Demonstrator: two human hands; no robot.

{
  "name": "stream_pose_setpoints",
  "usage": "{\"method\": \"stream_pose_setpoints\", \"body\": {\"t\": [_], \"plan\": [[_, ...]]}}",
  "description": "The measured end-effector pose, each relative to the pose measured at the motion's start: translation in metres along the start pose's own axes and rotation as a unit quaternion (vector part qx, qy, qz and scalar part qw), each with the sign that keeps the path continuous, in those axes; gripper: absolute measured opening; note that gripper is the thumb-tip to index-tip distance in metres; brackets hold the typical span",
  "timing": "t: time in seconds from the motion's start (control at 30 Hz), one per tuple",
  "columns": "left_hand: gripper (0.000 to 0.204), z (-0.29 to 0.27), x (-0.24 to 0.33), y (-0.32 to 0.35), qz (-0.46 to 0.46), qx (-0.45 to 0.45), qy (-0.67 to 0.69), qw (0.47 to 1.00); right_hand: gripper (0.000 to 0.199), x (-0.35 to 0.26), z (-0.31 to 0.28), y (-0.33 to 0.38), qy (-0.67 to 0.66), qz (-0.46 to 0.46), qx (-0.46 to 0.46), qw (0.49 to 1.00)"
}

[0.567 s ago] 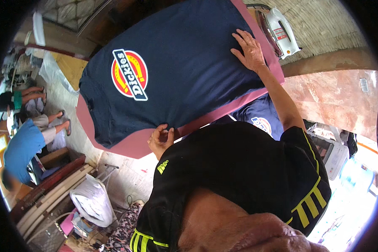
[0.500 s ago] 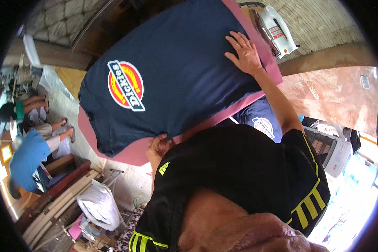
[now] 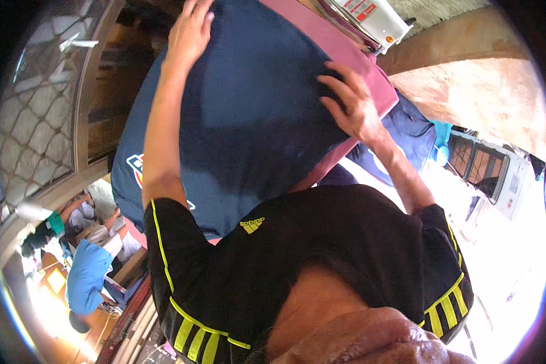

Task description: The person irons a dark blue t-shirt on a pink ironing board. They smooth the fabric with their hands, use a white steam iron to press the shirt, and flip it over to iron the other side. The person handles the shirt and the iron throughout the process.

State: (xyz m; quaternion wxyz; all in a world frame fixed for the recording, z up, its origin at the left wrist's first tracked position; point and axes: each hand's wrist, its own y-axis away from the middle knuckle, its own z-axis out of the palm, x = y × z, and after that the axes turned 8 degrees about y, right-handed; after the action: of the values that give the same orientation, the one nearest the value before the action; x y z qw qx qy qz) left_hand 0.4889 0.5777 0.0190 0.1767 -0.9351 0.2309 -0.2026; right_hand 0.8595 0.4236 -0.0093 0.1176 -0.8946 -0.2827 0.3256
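A dark navy T-shirt lies spread over a pink padded board. Its round red and yellow print is mostly hidden behind my left arm. My left hand reaches to the shirt's far side, fingers stretched out, their tips partly cut off by the upper rim of the view. My right hand rests near the shirt's right edge with its fingers spread and bent a little on the cloth.
A white iron stands beyond the board at the upper right. Another navy garment hangs below the board. Behind it is a grey machine. At the far left, a person in a blue shirt bends over beside others. A metal lattice runs along the left.
My left hand has gone from the shirt's near edge to its far side. My right hand has come nearer across the shirt. The view has turned and shifted.
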Motion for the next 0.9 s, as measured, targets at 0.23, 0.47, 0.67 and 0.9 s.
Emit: {"method": "stream_pose_setpoints", "body": {"t": [0.23,0.47,0.67,0.9], "plan": [[0.041,0.019,-0.033,-0.101,0.000,-0.183,0.040,0.982,0.046,0.000,-0.028,0.065,0.027,0.213,0.011,0.977],[0.016,0.004,-0.039,-0.102,-0.006,-0.138,0.069,0.988,0.039,-0.004,-0.046,0.044,-0.028,0.335,-0.133,0.932],[0.016,0.010,-0.042,-0.103,0.001,-0.055,0.070,0.996,0.026,0.012,-0.057,0.029,-0.043,0.272,-0.173,0.946],[0.018,0.014,-0.065,-0.128,0.003,0.012,0.033,0.999,0.036,0.044,-0.058,0.012,-0.030,0.273,-0.150,0.950]]}}
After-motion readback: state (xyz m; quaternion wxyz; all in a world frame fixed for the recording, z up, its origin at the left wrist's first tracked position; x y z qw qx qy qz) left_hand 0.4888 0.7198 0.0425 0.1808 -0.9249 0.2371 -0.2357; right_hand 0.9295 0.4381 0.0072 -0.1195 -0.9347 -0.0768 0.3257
